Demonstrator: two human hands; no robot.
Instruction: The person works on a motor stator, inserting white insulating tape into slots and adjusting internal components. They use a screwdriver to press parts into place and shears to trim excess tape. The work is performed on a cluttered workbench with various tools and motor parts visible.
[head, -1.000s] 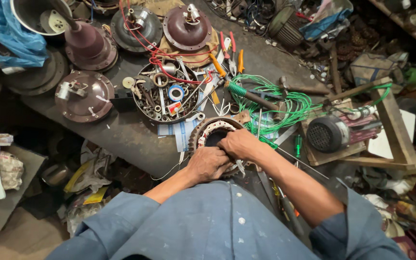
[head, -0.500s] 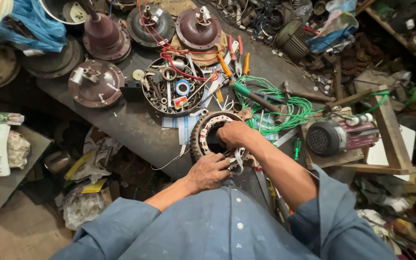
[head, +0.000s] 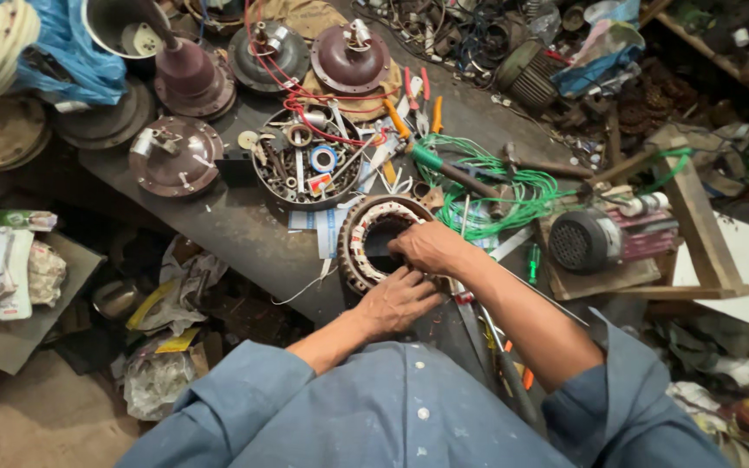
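We look down on a dark, cluttered table that fills the middle of the view, its far half crowded with maroon fan motor housings and a round tray of small parts threaded with red wire. To the right sits a wooden frame carrying a grey ribbed motor, and between it and the tray sprawls a tangle of green wire, with a green-handled tool lying across it. Orange-handled pliers rest just beyond. On the floor to the left we see crumpled paper and plastic scraps and a blue bag in the far corner.

At the table's near edge lies the wound stator ring, flat, its copper coils showing around an open centre. We see the right hand laid over the ring's near right rim, fingers curled down onto the windings and gripping them. The left hand sits just below, touching the ring's near edge, its fingers bent in against the rim beside the right hand; we cannot tell whether they pinch anything. Both blue sleeves crowd the foreground and hide the table's near edge. A thin white wire trails from the ring toward the left. A metal strip lies under the right forearm.
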